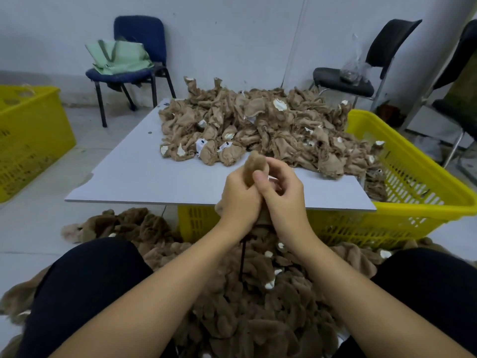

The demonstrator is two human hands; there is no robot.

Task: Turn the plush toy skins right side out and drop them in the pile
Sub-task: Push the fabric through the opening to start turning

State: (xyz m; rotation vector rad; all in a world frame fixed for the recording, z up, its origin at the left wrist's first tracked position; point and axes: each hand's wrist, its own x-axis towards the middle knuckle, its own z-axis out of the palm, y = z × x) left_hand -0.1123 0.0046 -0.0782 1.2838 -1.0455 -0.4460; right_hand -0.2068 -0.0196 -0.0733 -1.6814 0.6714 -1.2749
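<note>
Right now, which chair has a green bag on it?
The blue chair at the back left; a green tote bag lies on its seat. The black chair holds a clear plastic bag.

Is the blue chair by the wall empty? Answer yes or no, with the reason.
No: a pale green bag sits on the seat of the blue chair.

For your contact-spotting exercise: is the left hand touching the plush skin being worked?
Touching. The head view shows the left hand curled round the plush skin, whose top pokes out above the fingers.
</note>
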